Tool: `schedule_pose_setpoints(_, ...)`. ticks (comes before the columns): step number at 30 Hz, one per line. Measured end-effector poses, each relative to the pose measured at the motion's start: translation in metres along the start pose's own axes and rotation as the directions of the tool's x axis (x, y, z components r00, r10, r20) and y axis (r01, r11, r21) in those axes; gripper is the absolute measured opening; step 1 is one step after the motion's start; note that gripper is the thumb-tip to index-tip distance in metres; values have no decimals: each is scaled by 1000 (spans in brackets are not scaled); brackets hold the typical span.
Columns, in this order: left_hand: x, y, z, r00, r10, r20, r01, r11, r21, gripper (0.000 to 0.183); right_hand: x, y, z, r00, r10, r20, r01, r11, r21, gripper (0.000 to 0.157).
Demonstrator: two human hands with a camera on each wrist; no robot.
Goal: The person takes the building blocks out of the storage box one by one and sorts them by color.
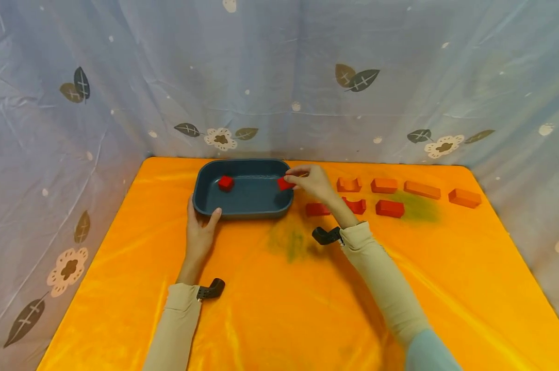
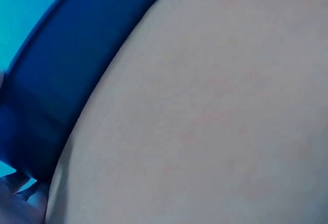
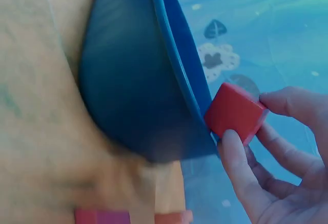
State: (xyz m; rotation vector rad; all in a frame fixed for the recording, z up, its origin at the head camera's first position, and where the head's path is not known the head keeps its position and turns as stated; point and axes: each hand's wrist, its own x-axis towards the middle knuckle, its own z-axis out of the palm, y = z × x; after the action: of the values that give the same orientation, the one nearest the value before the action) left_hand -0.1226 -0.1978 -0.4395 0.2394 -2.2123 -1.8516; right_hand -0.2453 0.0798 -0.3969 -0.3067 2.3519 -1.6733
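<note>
A dark blue-grey rectangular tub (image 1: 256, 213) stands near the back of the table, with one red block (image 1: 226, 183) lying inside at its left. My left hand (image 1: 199, 234) grips the tub's near left corner, thumb at the front rim and fingers along the left side. In the left wrist view the tub's wall (image 2: 77, 55) covers part of that hand. Over the tub's right rim, my right hand (image 1: 313, 181) pinches a red cube (image 3: 236, 112) between thumb and fingertips. The right wrist view shows this cube beside the rim.
Right of the tub lie several blocks in two rows. The far row is orange, including an arched block (image 1: 349, 185) and a long bar (image 1: 422, 189). Nearer are red ones, including a rectangular block (image 1: 390, 208). A patterned curtain (image 1: 279, 77) borders the yellow-orange tabletop (image 1: 270, 309).
</note>
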Motion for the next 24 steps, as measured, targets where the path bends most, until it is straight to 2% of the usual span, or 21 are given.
schedule_pose_setpoints(5, -1, -3, -1, 1000, 19, 2, -19, 1000, -6, 82, -8, 1, -14, 999, 45, -7, -45, 997, 57, 35)
schedule_pose_setpoints(11, -1, -5, 2, 1000, -1, 1, 1, 1000, -28, 83, -18, 8, -32, 997, 72, -29, -71, 997, 41, 37)
schedule_pose_setpoints(17, -2, -6, 5, 1000, 0, 16, 0, 1000, -24, 83, -31, 23, -63, 984, 158, -82, -161, 986, -36, 40)
schedule_pose_setpoints(21, -2, -4, 3, 1000, 17, -2, -17, 1000, -13, 82, -45, 30, -85, 982, 174, -75, -174, 985, 5, 48)
schedule_pose_setpoints(24, -2, -2, 2, 999, 32, 3, -32, 999, -3, 82, -59, 35, -104, 979, 174, -105, -169, 984, 52, 53)
